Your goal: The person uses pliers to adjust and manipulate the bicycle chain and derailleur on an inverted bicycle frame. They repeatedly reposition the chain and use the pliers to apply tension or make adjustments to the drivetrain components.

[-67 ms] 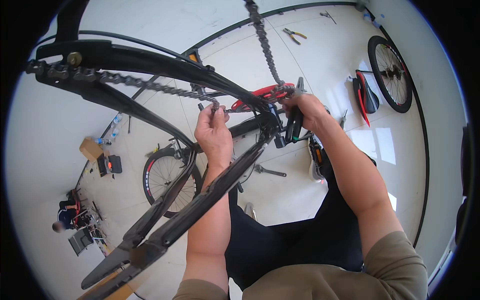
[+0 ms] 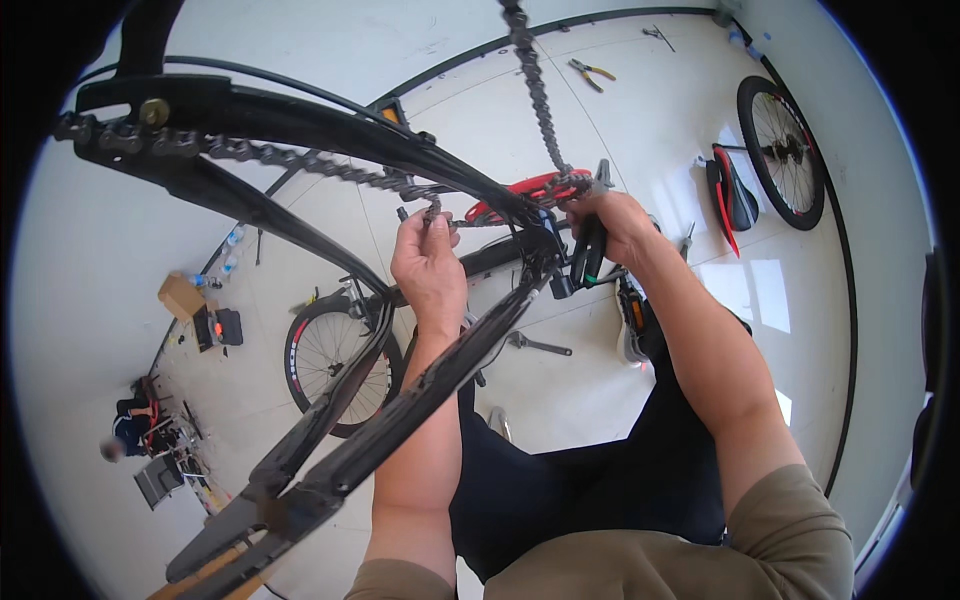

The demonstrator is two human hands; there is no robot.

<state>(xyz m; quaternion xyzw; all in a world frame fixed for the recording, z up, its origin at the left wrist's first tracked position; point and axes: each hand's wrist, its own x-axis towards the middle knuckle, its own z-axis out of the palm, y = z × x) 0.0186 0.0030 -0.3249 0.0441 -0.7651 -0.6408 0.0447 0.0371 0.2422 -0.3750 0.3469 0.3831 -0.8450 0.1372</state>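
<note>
A black bicycle frame (image 2: 300, 112) spans the view from upper left to centre, its rear fork arms reaching to the lower left. My left hand (image 2: 430, 265) is closed, thumb and fingers pinching the bicycle chain (image 2: 300, 162) just left of the red chainring (image 2: 520, 190). One run of chain stretches along the frame to the left; another rises from the chainring to the top edge. At the chainring's right side, my right hand (image 2: 612, 222) is closed around pliers (image 2: 590, 250) with dark handles and a grey jaw. My fingers partly hide where the jaw meets the chain.
An adjustable wrench (image 2: 540, 345) lies on the tiled floor below the frame. Farther off are yellow-handled pliers (image 2: 594, 73), a saddle (image 2: 738, 195) and a loose wheel (image 2: 782, 150). Another wheel (image 2: 340, 365) shows beneath the frame. A person (image 2: 130, 425) is at far left, near an open box (image 2: 183, 297).
The view has shifted very slightly. Both hands keep the same hold beside the chainring.
</note>
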